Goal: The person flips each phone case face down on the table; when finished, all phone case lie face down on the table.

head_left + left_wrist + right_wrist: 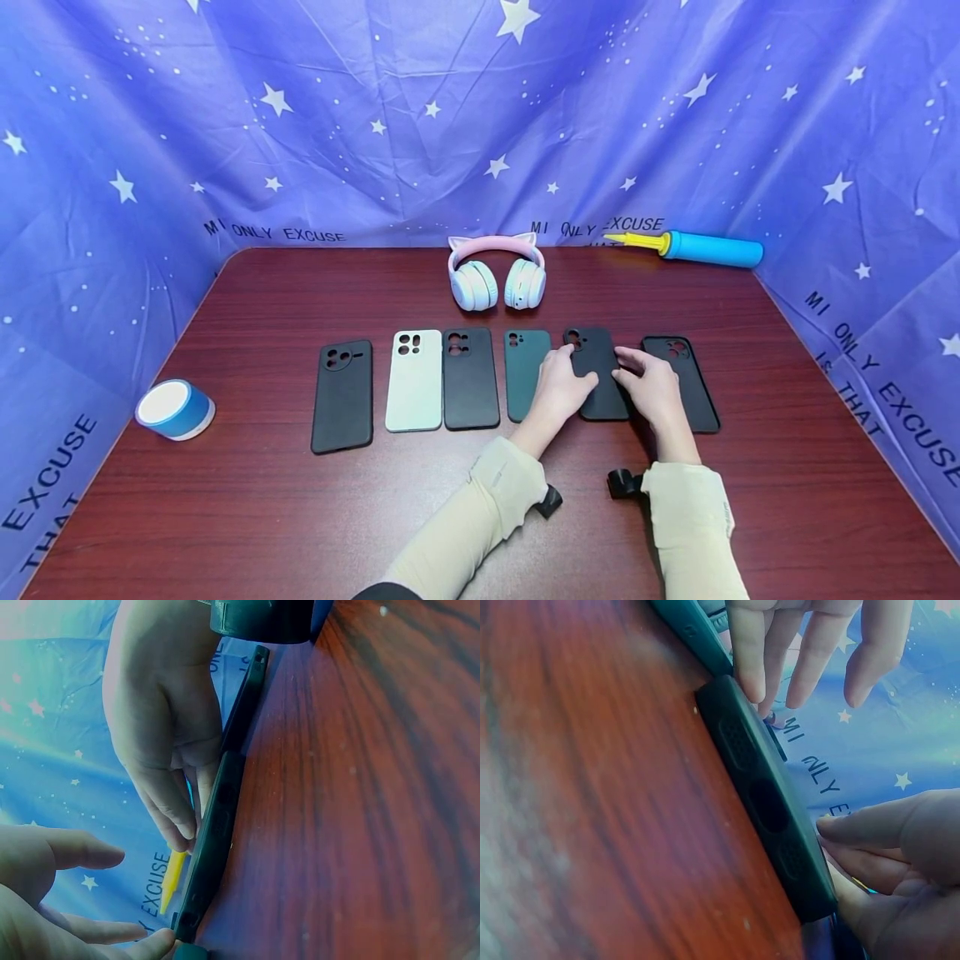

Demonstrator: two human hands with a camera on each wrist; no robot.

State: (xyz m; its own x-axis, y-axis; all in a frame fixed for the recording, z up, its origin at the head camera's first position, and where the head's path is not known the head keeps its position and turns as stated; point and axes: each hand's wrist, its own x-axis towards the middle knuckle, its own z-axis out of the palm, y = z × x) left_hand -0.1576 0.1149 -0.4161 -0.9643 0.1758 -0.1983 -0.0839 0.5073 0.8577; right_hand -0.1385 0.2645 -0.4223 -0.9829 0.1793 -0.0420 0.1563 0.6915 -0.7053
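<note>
Nearest you, your left hand and right hand meet over the matte black soft phone case, fifth in the row on the dark red wood-grain bench. Both hands lie with fingers nearly straight, fingertips pressing its two long edges from either side, so it is steadied flat, not lifted. The dark green phone case lies just left of it and the glossy black phone case just right, partly under your right hand. Farther off stand the pink cat-ear headphones and the blue and yellow hand pump.
</note>
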